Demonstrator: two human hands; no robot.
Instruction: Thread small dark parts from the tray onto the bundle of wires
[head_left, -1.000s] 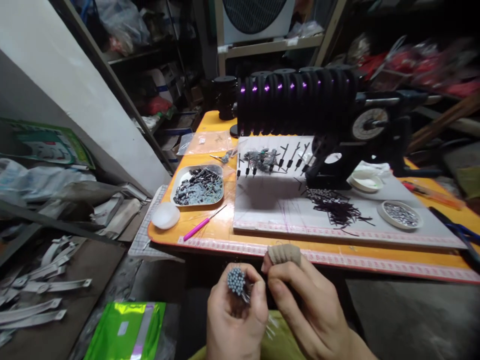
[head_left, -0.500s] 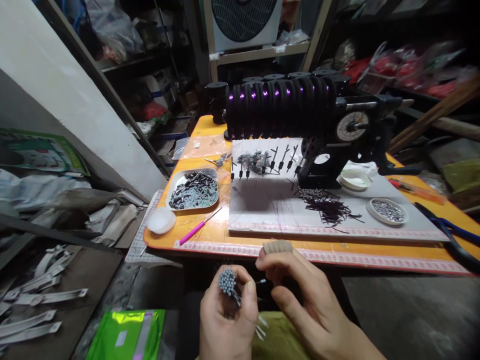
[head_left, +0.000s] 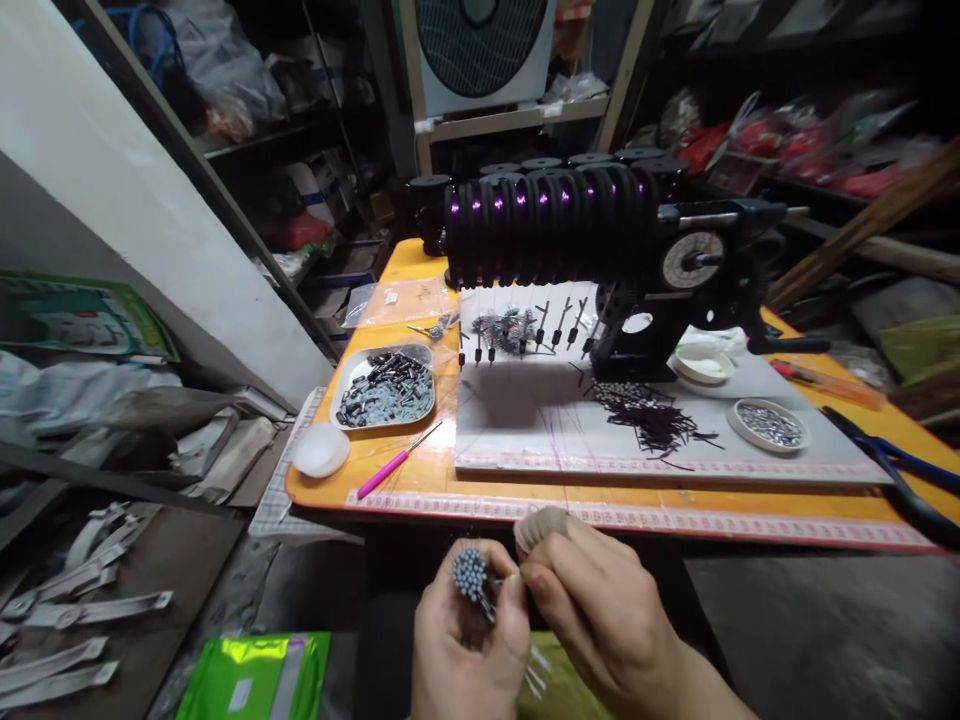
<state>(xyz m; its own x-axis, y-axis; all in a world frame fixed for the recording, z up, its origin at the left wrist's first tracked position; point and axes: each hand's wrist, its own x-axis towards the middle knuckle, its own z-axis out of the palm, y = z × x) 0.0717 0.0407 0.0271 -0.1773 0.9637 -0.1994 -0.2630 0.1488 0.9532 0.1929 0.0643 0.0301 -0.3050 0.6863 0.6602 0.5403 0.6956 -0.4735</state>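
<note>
My left hand (head_left: 465, 645) is closed around a bundle of small grey-capped cylinders (head_left: 471, 574), their ends pointing up, thin wire leads hanging below. My right hand (head_left: 600, 620) sits just right of it, fingers pinched together against the bundle's right side; its forefinger wears a beige wrap (head_left: 540, 525). Both hands are below the near edge of the orange table (head_left: 420, 470). What the right fingers pinch is too small to make out.
On the table lie a grey board (head_left: 540, 425), a black machine with purple-lit discs (head_left: 570, 230), a tray of dark cylinders (head_left: 386, 388), a pink-handled pick (head_left: 394, 462), a white dish (head_left: 321, 450), a heap of black strips (head_left: 652, 420) and blue pliers (head_left: 892, 465). A green pouch (head_left: 255, 675) lies lower left.
My right hand has closed back in on the bundle after drawing slightly away. The view has shifted a little; the left hand still holds the bundle.
</note>
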